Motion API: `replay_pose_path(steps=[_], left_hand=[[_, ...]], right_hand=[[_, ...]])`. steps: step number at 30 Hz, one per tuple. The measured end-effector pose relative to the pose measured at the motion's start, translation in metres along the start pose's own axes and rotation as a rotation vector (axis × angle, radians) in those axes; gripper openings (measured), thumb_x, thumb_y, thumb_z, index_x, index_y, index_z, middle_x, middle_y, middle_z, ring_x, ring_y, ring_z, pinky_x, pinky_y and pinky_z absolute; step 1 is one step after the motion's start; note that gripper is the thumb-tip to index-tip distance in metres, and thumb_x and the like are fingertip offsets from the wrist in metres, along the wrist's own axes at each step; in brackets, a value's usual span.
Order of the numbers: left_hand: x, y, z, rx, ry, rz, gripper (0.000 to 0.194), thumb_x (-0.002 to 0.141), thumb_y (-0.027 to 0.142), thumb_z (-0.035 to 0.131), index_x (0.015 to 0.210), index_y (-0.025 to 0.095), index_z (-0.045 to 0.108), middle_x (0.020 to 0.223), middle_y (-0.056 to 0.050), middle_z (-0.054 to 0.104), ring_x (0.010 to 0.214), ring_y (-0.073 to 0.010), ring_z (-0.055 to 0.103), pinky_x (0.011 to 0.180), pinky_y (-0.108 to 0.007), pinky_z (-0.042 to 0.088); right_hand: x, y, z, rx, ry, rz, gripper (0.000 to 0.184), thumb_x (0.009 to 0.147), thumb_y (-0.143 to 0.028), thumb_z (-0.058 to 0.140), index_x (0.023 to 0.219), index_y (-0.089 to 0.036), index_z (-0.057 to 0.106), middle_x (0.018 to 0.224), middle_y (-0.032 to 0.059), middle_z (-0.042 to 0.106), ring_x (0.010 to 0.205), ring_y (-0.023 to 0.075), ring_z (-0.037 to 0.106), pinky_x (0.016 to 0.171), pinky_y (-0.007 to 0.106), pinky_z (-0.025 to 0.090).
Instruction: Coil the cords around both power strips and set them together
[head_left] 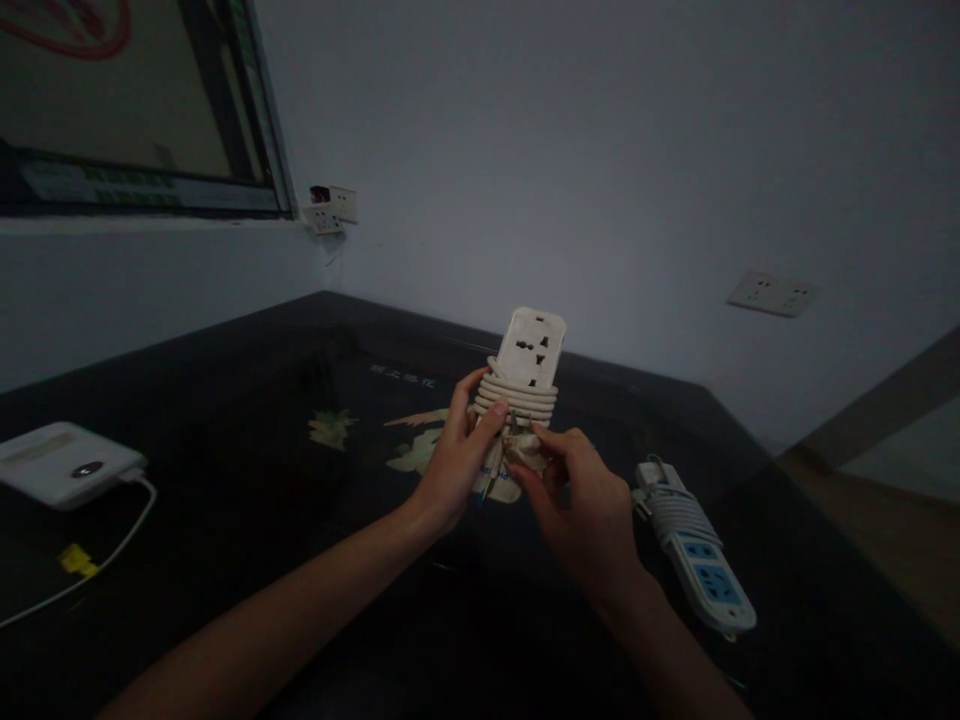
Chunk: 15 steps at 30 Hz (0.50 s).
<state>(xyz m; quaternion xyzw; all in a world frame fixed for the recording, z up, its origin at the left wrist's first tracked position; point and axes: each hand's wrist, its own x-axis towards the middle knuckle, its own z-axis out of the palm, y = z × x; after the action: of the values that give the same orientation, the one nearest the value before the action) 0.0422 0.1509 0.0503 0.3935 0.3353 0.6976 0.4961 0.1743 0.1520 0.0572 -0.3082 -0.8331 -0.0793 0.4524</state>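
Observation:
A white power strip stands upright above the dark table, its cord coiled several times round its lower half. My left hand is closed round the strip's left side, thumb pressed on the coils. My right hand pinches the plug end of the cord just below the coils.
A second power strip with blue sockets and a wrapped grey cord lies on the table at the right. At the far left sits a white box with a white cable and a yellow tag. Wall sockets are on the wall behind.

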Motion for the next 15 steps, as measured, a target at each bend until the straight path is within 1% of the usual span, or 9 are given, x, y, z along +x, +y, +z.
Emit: replay_pose_path(steps=[4,7,12,15], left_hand=[[0.0002,-0.0035,0.0002,0.000,0.038,0.005,0.047,0.084,0.036,0.062,0.126,0.027,0.042,0.107,-0.005,0.065,0.094,-0.0188,0.062,0.084,-0.030,0.048],[-0.0003,-0.0070,0.0008,-0.007,0.069,0.002,0.045,0.083,0.035,0.062,0.123,0.027,0.043,0.109,-0.005,0.064,0.098,-0.0189,0.061,0.087,-0.030,0.047],[-0.0021,-0.0094,0.0026,-0.024,0.083,-0.025,0.043,0.083,0.035,0.062,0.121,0.027,0.044,0.107,-0.005,0.065,0.092,-0.0189,0.063,0.082,-0.030,0.050],[-0.0004,-0.0076,0.0021,-0.041,0.081,-0.025,0.044,0.083,0.034,0.061,0.122,0.026,0.042,0.107,-0.005,0.065,0.091,-0.0187,0.064,0.082,-0.030,0.050]], right_hand=[[-0.0010,0.0037,0.0045,0.011,-0.006,0.010,0.018,0.090,-0.028,0.050,0.102,-0.014,0.053,0.078,0.0065,0.063,0.061,0.0154,0.061,0.052,0.026,0.047],[-0.0002,0.0049,0.0071,-0.001,-0.010,0.021,0.018,0.090,-0.027,0.050,0.101,-0.014,0.053,0.079,0.0066,0.063,0.062,0.0161,0.061,0.052,0.027,0.048],[0.0013,0.0063,0.0082,-0.013,-0.009,0.025,0.020,0.090,-0.029,0.050,0.103,-0.014,0.052,0.081,0.0077,0.062,0.068,0.0181,0.063,0.054,0.028,0.049],[0.0017,0.0086,0.0095,0.002,-0.026,0.035,0.021,0.089,-0.030,0.051,0.105,-0.015,0.052,0.082,0.0072,0.061,0.069,0.0182,0.063,0.054,0.028,0.049]])
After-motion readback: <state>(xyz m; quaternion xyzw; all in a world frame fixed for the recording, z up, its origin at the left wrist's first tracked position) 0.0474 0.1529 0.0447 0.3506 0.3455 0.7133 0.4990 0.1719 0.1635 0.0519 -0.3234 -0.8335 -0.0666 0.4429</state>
